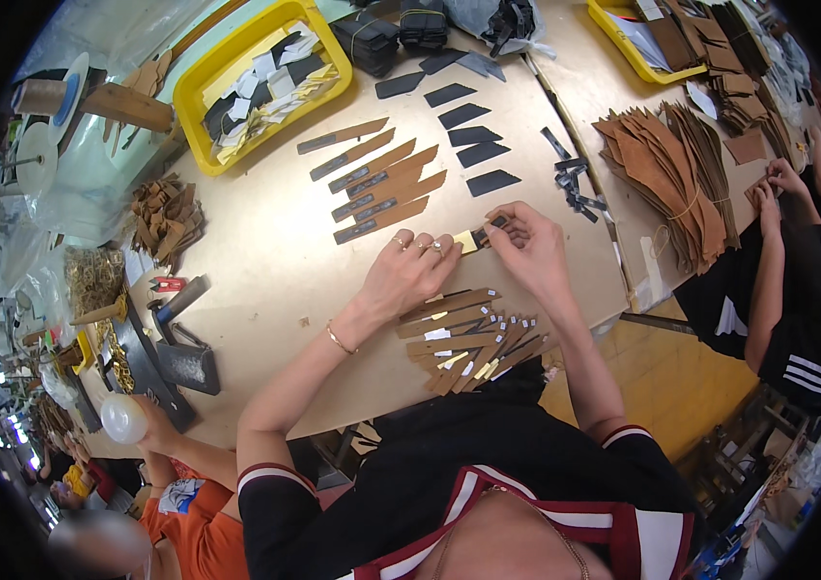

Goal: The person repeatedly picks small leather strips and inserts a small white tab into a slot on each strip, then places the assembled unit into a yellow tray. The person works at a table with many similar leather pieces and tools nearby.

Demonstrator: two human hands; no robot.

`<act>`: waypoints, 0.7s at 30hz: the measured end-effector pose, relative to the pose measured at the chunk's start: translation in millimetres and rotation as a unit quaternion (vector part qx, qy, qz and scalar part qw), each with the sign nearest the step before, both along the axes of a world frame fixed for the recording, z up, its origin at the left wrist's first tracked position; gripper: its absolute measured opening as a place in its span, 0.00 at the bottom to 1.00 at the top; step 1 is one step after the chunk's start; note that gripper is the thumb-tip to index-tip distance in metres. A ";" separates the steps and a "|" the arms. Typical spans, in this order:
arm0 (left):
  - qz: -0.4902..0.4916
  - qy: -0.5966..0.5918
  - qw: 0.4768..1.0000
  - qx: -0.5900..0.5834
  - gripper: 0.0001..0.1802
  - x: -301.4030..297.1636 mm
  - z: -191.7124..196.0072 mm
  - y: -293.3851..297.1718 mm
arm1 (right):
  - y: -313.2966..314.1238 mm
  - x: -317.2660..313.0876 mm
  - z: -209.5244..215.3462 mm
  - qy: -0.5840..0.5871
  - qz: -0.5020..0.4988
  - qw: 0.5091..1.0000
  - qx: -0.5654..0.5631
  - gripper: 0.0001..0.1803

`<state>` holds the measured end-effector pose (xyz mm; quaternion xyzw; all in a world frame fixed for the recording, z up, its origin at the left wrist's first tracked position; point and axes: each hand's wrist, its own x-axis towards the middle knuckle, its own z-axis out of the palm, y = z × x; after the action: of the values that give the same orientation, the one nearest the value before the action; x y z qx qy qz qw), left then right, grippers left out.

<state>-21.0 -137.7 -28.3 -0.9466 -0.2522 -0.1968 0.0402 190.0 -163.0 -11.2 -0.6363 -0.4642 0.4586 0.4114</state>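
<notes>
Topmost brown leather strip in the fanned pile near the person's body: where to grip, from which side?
Grip the brown leather strip at its upper right end, coming from the right. The pile fans out, and that end lies free past the strips below. Its left end sits under the left hand; the right hand is nearer. Pinch across the narrow width.

Six black pieces (463, 121), seven laid-out brown strips (381, 188), two yellow trays (200, 68).

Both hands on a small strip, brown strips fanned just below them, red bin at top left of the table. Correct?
Not quite: the bin is yellow, not red, as the head view shows. The rest holds: left hand and right hand hold the small strip, brown strips below.
</notes>
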 end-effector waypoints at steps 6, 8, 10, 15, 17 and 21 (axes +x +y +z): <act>0.011 0.043 0.999 0.005 0.16 11.6 -1.3 -6.9 | -2.1 1.2 -4.4 0.009 0.001 1.000 0.016 0.07; 0.018 0.065 0.998 -0.007 0.17 12.8 0.3 -6.7 | -2.4 2.4 -6.7 0.015 0.001 1.000 0.013 0.07; 0.022 0.091 0.995 -0.012 0.18 12.8 2.2 -6.6 | -2.7 3.5 -9.4 0.030 -0.001 0.999 0.015 0.07; 0.036 0.114 0.992 -0.040 0.20 13.3 1.4 -8.9 | -2.0 7.1 -13.6 0.070 -0.011 0.997 0.011 0.07; 0.043 0.095 0.994 -0.034 0.21 12.4 -0.6 -9.2 | -3.0 7.0 -13.1 0.063 -0.011 0.998 0.013 0.07; 0.040 0.065 0.997 -0.007 0.22 11.9 -4.1 -8.7 | -5.1 3.9 -11.5 0.045 -0.015 0.999 0.013 0.07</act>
<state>-9.1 -146.4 -32.4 -0.9469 -0.2877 -0.1317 0.0576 193.9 -168.1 -22.7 -0.6165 -0.4415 0.4746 0.4469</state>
